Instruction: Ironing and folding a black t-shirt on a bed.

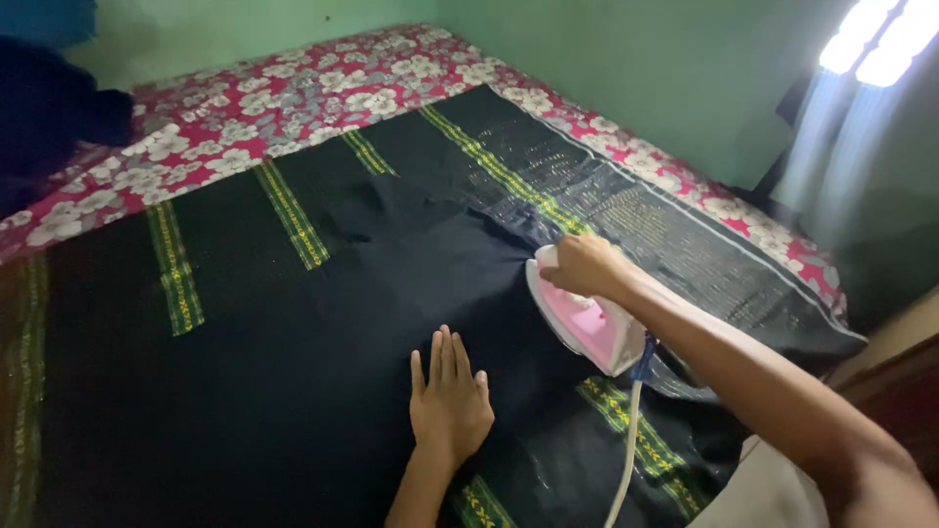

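Note:
A large black cloth [293,323] with green and yellow woven stripes lies spread over a bed. My right hand [585,266] grips the handle of a pink and white clothes iron [584,318], which rests on the cloth at centre right. A white cord [626,460] hangs from the iron's rear toward the bottom edge. My left hand [450,399] lies flat on the black cloth, fingers together and pointing away from me, a short way left of the iron.
Under the cloth is a red bedsheet with white flowers [293,88]. Green walls [665,68] stand behind the bed. A bright window with a pale curtain [861,88] is at the upper right. A dark blue bundle [49,108] sits at the upper left.

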